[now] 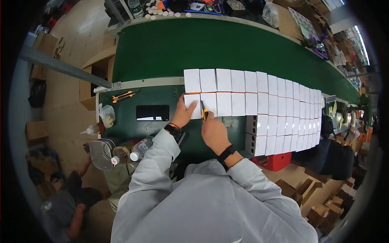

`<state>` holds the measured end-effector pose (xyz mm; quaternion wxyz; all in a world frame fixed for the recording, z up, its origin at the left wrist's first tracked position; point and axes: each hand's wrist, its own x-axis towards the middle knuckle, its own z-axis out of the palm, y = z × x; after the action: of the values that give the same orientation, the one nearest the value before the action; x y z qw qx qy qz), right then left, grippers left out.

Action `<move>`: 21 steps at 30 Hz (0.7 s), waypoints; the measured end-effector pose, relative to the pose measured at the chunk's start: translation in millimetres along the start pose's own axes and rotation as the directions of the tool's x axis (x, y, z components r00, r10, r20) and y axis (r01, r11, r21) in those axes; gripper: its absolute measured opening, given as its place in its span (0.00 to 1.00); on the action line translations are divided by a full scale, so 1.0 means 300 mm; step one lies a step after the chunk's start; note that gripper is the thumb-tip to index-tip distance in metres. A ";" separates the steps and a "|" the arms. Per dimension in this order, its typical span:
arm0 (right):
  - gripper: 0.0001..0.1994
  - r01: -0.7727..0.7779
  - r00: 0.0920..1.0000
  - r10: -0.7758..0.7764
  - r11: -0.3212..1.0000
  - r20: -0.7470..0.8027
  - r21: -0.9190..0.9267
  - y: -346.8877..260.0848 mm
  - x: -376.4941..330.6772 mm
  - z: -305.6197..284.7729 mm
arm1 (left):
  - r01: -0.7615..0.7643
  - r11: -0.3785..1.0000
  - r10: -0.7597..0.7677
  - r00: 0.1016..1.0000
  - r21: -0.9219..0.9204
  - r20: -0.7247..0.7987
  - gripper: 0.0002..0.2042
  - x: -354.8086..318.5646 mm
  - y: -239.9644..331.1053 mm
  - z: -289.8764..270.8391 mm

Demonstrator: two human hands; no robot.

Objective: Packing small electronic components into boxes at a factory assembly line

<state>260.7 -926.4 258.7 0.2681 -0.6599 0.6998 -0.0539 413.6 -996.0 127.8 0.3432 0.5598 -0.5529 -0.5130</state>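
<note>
White boxes [224, 81] stand packed side by side in long rows, running from the middle of the green table out to the right. At the near left corner of the rows, my left hand [183, 114] grips an end white box [193, 112], its thumb lying on the top face. My right hand [214, 133] is closed round an orange-and-black utility knife [205, 113]. The blade points away from me and lies at the seam between that end box and its right neighbour. Whether the blade is cutting into anything is too small to tell.
Left on the table lie a second utility knife [125, 96], a black phone [152, 113] and a clear bag [107, 116]. Plastic bottles [142, 149] stand by my left forearm. A green belt surface [235, 46] runs behind. A red stool [278, 162] is below right; another person [69, 198] is lower left.
</note>
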 end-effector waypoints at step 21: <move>0.06 0.799 0.439 -0.869 0.260 0.231 -0.542 -0.066 0.368 -0.208 | 0.133 0.637 -0.437 0.873 -0.759 -0.214 0.37 -0.175 0.022 0.164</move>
<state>252.1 -1051.3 286.9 -0.0568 -0.9696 0.2380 -0.0083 372.0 -937.0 132.6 0.5482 0.5478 -0.1300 -0.6186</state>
